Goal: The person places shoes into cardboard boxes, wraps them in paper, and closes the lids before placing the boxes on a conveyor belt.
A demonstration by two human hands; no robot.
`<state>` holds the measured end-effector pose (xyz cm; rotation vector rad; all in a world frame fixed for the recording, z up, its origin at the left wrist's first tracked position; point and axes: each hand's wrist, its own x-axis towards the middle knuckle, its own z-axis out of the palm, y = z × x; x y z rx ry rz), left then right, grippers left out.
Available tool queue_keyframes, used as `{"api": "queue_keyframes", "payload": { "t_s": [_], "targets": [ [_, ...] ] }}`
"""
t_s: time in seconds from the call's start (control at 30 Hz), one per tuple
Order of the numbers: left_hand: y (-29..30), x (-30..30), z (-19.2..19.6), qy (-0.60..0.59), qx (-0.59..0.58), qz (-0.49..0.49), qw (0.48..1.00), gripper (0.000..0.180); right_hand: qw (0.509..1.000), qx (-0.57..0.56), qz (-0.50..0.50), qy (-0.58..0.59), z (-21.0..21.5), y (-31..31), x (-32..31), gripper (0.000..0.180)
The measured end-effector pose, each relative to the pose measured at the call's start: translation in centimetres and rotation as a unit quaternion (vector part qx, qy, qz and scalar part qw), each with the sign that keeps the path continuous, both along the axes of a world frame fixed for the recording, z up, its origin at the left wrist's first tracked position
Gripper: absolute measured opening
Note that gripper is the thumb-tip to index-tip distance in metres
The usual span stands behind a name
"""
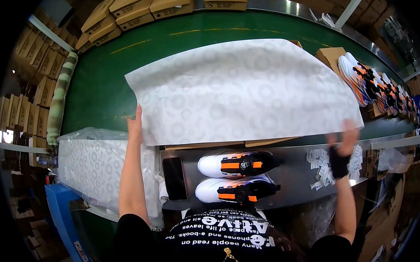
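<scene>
A wide sheet of white wrapping paper (249,93) with pale grey rings spreads over cardboard boxes, whose brown edges (270,142) show beneath it. My left hand (135,125) is closed at the paper's left edge, gripping it; part of the fingers is hidden. Near the paper's lower right corner is my right hand (345,139), blurred, its fingers apart and a black wrap around the wrist. Whether it touches the paper is unclear. Two white sneakers (236,164) with black and orange uppers lie side by side in front of me, toes left.
A black phone (174,178) lies left of the sneakers. Further left is a plastic-covered stack of patterned paper (93,168). Small white slips (320,166) lie at right. Shoeboxes (135,8) line the green belt's (99,86) far side; more sneakers (362,81) stand at far right.
</scene>
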<state>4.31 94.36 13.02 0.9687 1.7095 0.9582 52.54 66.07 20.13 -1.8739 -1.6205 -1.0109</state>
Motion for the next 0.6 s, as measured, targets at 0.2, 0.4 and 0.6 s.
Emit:
{"api": "queue_keyframes", "payload": {
  "t_s": [0.2,0.4,0.6],
  "targets": [
    [-1.5,4.3,-5.0,-0.282,-0.128,-0.091,0.946,0.06,0.836,-0.413,0.359,0.044,-7.0,-4.1,-17.0,0.014],
    [-3.1,3.8,-5.4,-0.201,-0.038,-0.108,0.973,0.051,0.778,-0.528,0.308,0.146,0.5,0.7,-19.5,0.033],
    [-1.5,-0.6,-1.8,-0.077,0.11,-0.095,0.986,0.037,0.713,-0.344,0.201,0.577,2.8,10.6,-16.7,0.036]
  ]
}}
